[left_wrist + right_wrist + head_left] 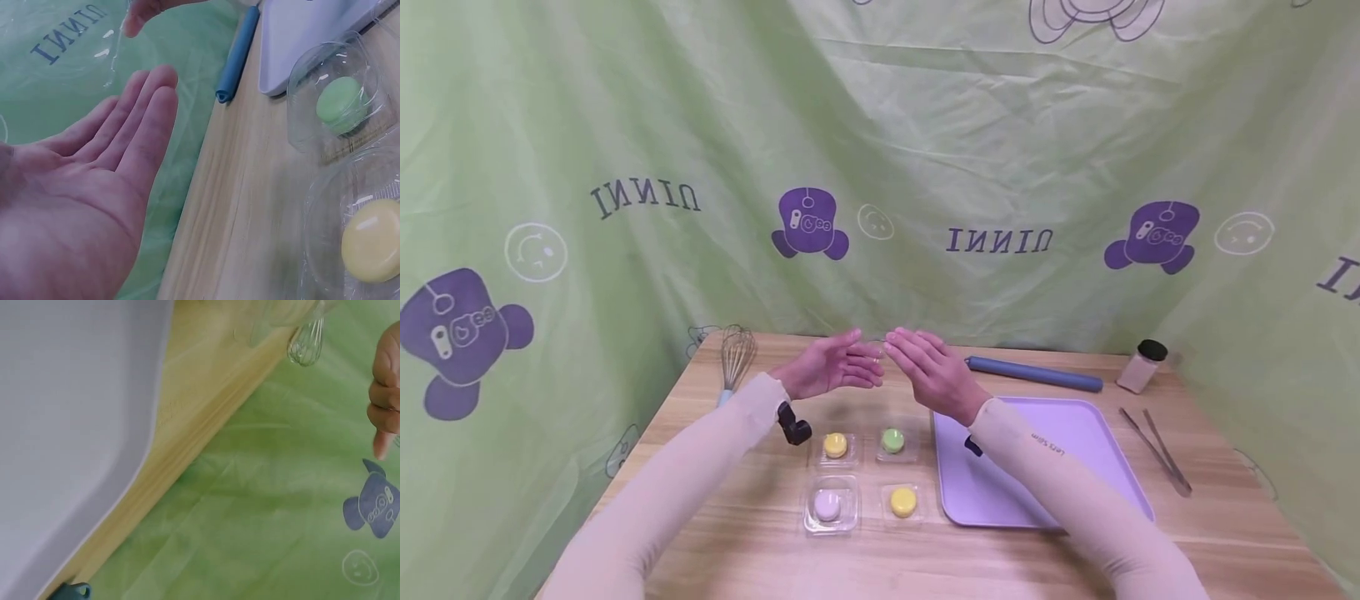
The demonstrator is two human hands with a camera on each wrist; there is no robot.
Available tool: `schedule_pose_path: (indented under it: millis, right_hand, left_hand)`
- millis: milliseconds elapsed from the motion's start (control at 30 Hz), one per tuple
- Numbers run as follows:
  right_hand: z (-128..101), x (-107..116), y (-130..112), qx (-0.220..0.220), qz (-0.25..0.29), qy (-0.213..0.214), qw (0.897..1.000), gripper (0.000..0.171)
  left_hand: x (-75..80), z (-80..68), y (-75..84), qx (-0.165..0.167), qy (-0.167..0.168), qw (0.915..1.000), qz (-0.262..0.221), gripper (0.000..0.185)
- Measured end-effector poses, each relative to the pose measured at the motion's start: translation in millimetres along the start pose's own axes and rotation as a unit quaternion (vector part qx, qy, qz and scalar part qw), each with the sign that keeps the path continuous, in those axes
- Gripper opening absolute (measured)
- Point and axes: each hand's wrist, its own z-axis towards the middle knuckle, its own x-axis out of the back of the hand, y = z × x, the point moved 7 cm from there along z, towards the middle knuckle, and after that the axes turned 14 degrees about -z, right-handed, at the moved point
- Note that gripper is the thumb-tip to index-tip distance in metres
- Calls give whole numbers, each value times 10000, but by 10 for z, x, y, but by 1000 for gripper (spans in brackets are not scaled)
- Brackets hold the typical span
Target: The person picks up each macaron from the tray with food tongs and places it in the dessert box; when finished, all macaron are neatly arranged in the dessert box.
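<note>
My left hand (831, 364) is raised over the back of the table, palm turned inward and fingers extended; the palm (75, 206) fills the left wrist view and holds nothing. Facing it, my right hand (934, 372) pinches a thin clear plastic piece (115, 53), faint between the hands in the head view. Below are macarons in clear plastic boxes: a yellow macaron (835, 445) and a green macaron (892, 440) behind, a lavender macaron (827, 505) and another yellow macaron (903, 502) in front. Fingers (384, 403) show at the right wrist view's edge.
A lavender tray (1000, 500) lies under my right forearm. Behind it is a blue rolling pin (1037, 374), with a black-lidded jar (1141, 367) and metal tongs (1157, 450) to the right. The whisk (737, 354) lies at the back left, before a green curtain (910, 150).
</note>
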Motion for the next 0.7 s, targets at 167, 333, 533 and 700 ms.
schedule_pose_path:
  millis: [167, 333, 533, 700]
  right_hand:
    - [3, -7, -53, 108, 40, -147, 9998, 49]
    - [-21, 1, -77, 153, 119, -165, 9997, 50]
    - [-36, 42, -99, 257, 59, -80, 9996, 51]
    - [-11, 62, -81, 304, 20, -49, 9995, 52]
  left_hand:
    - [-43, -49, 15, -47, -244, 9994, 226, 67]
    - [-77, -56, -9, -16, -530, 9973, 503, 60]
    - [-100, -20, -26, -131, -667, 9966, 470, 53]
    - [-112, -16, 4, -206, -494, 9983, 228, 52]
